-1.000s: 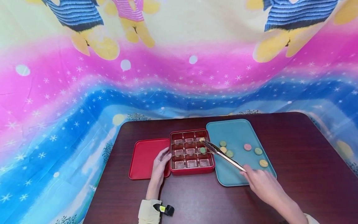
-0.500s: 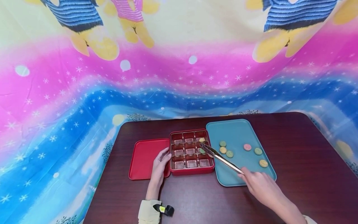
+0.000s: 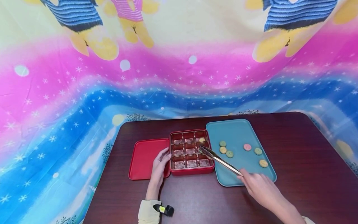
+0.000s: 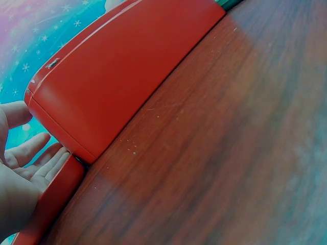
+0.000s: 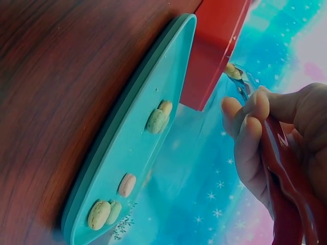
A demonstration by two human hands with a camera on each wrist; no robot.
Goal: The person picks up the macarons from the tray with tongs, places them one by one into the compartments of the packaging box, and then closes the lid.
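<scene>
My right hand [image 3: 260,186] grips red-handled metal tongs [image 3: 225,161]. Their tips reach into the middle right compartment of a red box [image 3: 193,171] with a nine-compartment insert, covering the green macaron there. A yellow macaron [image 3: 202,140] sits in the back right compartment; in the right wrist view a yellow macaron [image 5: 232,70] shows at the box rim beside the tongs. Along the box's left side rests my left hand [image 3: 160,165], fingers relaxed, thumb [image 4: 16,113] at the box's corner and fingers over the edge of the red lid [image 3: 144,160].
To the right of the box lies a teal tray [image 3: 235,126] bearing several macarons: green [image 3: 229,154], yellow [image 3: 263,163] and pink [image 3: 247,147]. The dark wooden table [image 3: 302,155] ends at a printed cloth backdrop [image 3: 179,71].
The tongs have shifted slightly from beside the yellow macaron in the back right compartment towards me, onto the green one in the compartment in front. The left hand has not moved.
</scene>
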